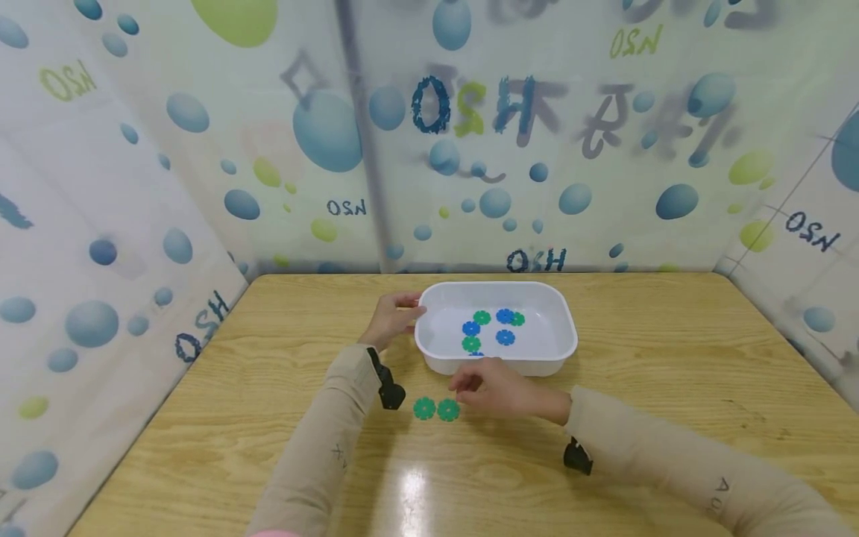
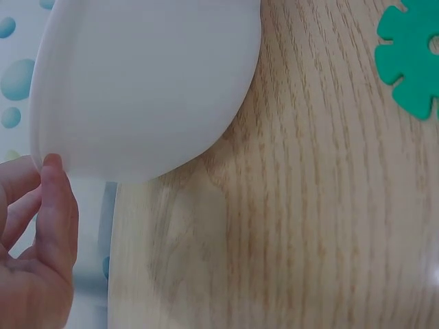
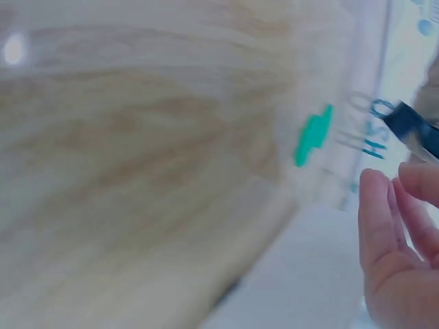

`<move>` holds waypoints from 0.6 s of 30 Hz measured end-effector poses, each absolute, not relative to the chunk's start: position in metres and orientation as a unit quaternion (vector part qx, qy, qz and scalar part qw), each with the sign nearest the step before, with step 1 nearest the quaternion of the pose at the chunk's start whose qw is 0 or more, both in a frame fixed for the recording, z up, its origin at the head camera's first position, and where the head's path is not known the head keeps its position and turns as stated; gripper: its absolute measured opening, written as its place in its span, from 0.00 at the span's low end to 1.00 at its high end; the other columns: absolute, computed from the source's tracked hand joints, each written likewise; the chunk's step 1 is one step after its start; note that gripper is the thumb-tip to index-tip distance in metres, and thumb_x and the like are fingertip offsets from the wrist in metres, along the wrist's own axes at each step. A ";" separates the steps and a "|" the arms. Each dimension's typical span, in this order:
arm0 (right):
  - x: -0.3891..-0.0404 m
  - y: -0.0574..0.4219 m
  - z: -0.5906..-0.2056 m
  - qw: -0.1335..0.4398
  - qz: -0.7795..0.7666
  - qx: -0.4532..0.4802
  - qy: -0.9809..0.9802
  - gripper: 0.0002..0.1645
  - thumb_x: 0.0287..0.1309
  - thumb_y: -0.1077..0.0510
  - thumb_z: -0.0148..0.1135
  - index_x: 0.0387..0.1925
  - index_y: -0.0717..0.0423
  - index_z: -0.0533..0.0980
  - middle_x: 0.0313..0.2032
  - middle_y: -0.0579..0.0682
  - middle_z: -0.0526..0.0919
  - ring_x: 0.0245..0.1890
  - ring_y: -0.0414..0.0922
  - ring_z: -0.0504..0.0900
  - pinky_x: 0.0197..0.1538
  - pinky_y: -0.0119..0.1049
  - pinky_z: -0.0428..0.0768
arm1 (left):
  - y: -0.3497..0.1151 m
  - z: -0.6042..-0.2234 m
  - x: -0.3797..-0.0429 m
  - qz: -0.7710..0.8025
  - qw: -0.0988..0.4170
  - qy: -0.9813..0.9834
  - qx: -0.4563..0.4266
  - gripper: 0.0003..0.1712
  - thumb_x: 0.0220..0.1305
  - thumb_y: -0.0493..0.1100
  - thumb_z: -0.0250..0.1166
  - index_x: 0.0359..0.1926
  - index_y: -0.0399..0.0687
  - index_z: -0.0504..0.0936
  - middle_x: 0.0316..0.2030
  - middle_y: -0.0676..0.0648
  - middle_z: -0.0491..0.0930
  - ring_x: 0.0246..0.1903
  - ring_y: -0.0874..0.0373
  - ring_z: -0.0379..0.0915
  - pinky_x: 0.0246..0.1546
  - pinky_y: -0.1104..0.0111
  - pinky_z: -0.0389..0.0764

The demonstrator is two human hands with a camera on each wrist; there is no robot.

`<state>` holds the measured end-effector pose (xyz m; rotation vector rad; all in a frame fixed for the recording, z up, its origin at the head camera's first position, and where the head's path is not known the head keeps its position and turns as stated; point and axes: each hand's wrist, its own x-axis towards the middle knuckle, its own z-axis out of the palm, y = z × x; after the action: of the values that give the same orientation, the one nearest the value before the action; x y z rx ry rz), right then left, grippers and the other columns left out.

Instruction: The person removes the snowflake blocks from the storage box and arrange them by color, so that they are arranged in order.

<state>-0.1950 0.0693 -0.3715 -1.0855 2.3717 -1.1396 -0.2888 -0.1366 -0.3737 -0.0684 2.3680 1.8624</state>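
Observation:
A white plastic basin (image 1: pixel 557 365) stands on the table, with several green snowflake discs (image 1: pixel 482 318) and blue snowflake discs (image 1: pixel 505 338) lying in it. At its left end my left hand (image 1: pixel 391 319) holds the rim, the thumb on the edge. The left wrist view shows this left hand (image 2: pixel 41 240) against the basin's wall. In front of the basin hovers my right hand (image 1: pixel 496 388), fingers loosely bent, with nothing visible between them. Just left of it, two green snowflake discs (image 1: pixel 436 409) lie side by side on the table; whether they are joined I cannot tell.
The wooden table (image 1: pixel 671 350) reaches back to a printed curtain (image 1: pixel 429 216) with bubbles and lettering. Similar sheets hang on the left and right. A black wrist device (image 1: pixel 388 384) sits on the left forearm, another (image 1: pixel 578 456) on the right.

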 end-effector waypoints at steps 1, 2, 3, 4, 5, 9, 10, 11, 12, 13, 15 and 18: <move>-0.195 0.070 -0.367 0.147 -0.402 -0.378 0.821 0.07 0.54 0.65 0.57 0.37 0.63 0.76 0.31 0.46 0.79 0.31 0.36 0.75 0.38 0.28 0.77 | -0.137 -0.374 -0.288 0.618 0.064 0.783 -0.020 0.21 0.57 0.33 0.59 0.54 0.37 0.72 0.43 0.39 0.69 0.44 0.43 0.70 0.38 0.57 0.78; -0.195 0.071 -0.362 0.143 -0.407 -0.381 0.818 0.07 0.54 0.65 0.57 0.37 0.63 0.76 0.31 0.48 0.79 0.31 0.36 0.75 0.38 0.28 0.77 | -0.136 -0.370 -0.286 0.619 0.067 0.783 -0.017 0.21 0.57 0.33 0.58 0.54 0.36 0.71 0.44 0.38 0.69 0.44 0.42 0.70 0.39 0.56 0.78; -0.195 0.072 -0.358 0.141 -0.410 -0.379 0.817 0.07 0.55 0.65 0.57 0.37 0.63 0.76 0.31 0.49 0.80 0.31 0.37 0.76 0.38 0.28 0.77 | -0.137 -0.370 -0.286 0.620 0.067 0.782 -0.016 0.21 0.57 0.33 0.58 0.54 0.36 0.71 0.44 0.38 0.69 0.44 0.42 0.70 0.39 0.56 0.78; -0.197 0.073 -0.354 0.138 -0.413 -0.378 0.817 0.08 0.55 0.64 0.57 0.37 0.63 0.76 0.31 0.50 0.80 0.31 0.37 0.76 0.38 0.28 0.77 | -0.137 -0.370 -0.285 0.620 0.067 0.782 -0.015 0.21 0.57 0.33 0.58 0.54 0.36 0.71 0.44 0.38 0.69 0.45 0.42 0.70 0.39 0.56 0.78; -0.199 0.074 -0.350 0.136 -0.416 -0.378 0.816 0.08 0.55 0.64 0.57 0.37 0.63 0.76 0.31 0.50 0.80 0.31 0.37 0.76 0.38 0.28 0.77 | -0.137 -0.369 -0.285 0.620 0.067 0.781 -0.014 0.21 0.57 0.33 0.58 0.54 0.36 0.71 0.44 0.38 0.69 0.45 0.42 0.70 0.39 0.56 0.78; -0.209 0.077 -0.337 0.135 -0.424 -0.373 0.814 0.09 0.56 0.62 0.56 0.38 0.62 0.76 0.33 0.53 0.80 0.32 0.39 0.77 0.38 0.29 0.77 | -0.138 -0.373 -0.288 0.621 0.064 0.781 -0.013 0.22 0.57 0.33 0.59 0.54 0.36 0.71 0.43 0.39 0.69 0.44 0.42 0.70 0.38 0.57 0.78; -0.212 0.078 -0.335 0.134 -0.428 -0.374 0.812 0.09 0.56 0.62 0.56 0.39 0.63 0.76 0.33 0.53 0.80 0.32 0.40 0.77 0.38 0.30 0.78 | -0.138 -0.373 -0.288 0.621 0.064 0.781 -0.013 0.21 0.57 0.33 0.59 0.54 0.36 0.71 0.43 0.39 0.69 0.44 0.43 0.70 0.38 0.57 0.78; -0.215 0.078 -0.333 0.133 -0.429 -0.375 0.811 0.10 0.56 0.62 0.56 0.39 0.63 0.75 0.33 0.53 0.80 0.32 0.40 0.77 0.39 0.32 0.78 | -0.138 -0.373 -0.289 0.620 0.065 0.782 -0.013 0.21 0.57 0.33 0.58 0.54 0.36 0.71 0.43 0.39 0.69 0.43 0.44 0.71 0.37 0.57 0.78; -0.217 0.079 -0.331 0.132 -0.432 -0.375 0.810 0.10 0.56 0.62 0.56 0.39 0.64 0.75 0.33 0.54 0.80 0.32 0.40 0.77 0.39 0.33 0.78 | -0.138 -0.373 -0.289 0.620 0.066 0.781 -0.015 0.21 0.57 0.33 0.59 0.54 0.36 0.72 0.43 0.39 0.69 0.42 0.45 0.71 0.37 0.58 0.79; -0.220 0.079 -0.330 0.129 -0.434 -0.375 0.809 0.10 0.56 0.63 0.56 0.39 0.64 0.75 0.33 0.54 0.80 0.32 0.40 0.77 0.39 0.35 0.78 | -0.137 -0.373 -0.289 0.619 0.065 0.782 -0.017 0.21 0.57 0.33 0.59 0.53 0.37 0.72 0.42 0.40 0.69 0.41 0.47 0.71 0.36 0.59 0.79; -0.228 0.080 -0.330 0.118 -0.436 -0.378 0.808 0.10 0.56 0.63 0.55 0.39 0.66 0.75 0.33 0.55 0.80 0.31 0.40 0.76 0.39 0.37 0.78 | -0.138 -0.373 -0.289 0.618 0.065 0.783 -0.020 0.21 0.57 0.33 0.59 0.53 0.38 0.73 0.42 0.40 0.70 0.40 0.49 0.72 0.36 0.60 0.79; -0.239 0.080 -0.331 0.102 -0.438 -0.367 0.814 0.10 0.56 0.63 0.56 0.38 0.65 0.76 0.32 0.55 0.80 0.30 0.41 0.75 0.38 0.37 0.77 | -0.138 -0.374 -0.290 0.618 0.067 0.783 -0.023 0.21 0.57 0.34 0.60 0.53 0.39 0.73 0.42 0.40 0.70 0.39 0.50 0.72 0.35 0.60 0.80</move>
<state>-0.2391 0.0804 -0.3311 -1.0846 2.4045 -1.2920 -0.2900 -0.1379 -0.3738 -0.0701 2.3593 1.8644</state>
